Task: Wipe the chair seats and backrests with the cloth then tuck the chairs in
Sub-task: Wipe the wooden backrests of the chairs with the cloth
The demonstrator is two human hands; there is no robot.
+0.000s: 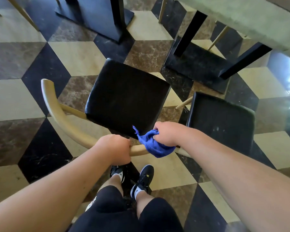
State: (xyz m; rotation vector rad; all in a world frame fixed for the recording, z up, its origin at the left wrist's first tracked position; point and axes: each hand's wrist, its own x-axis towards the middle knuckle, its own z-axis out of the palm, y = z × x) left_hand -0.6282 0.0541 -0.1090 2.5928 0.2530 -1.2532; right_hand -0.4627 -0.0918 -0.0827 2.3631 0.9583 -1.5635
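A chair with a black padded seat [126, 96] and a curved light-wood backrest [60, 118] stands right in front of me. My left hand [115, 149] is closed around the backrest rail near its middle. My right hand [167, 134] grips a bunched blue cloth [155, 147] and presses it onto the same rail just to the right. A second chair with a black seat [221, 121] stands to the right, partly hidden by my right forearm.
A grey-topped table [251, 22] on black legs and a black base plate [196, 69] stands ahead on the right. Another black pedestal base [97, 15] sits at the top. Wooden chair legs [218, 37] show beneath the table. The floor is cube-patterned tile.
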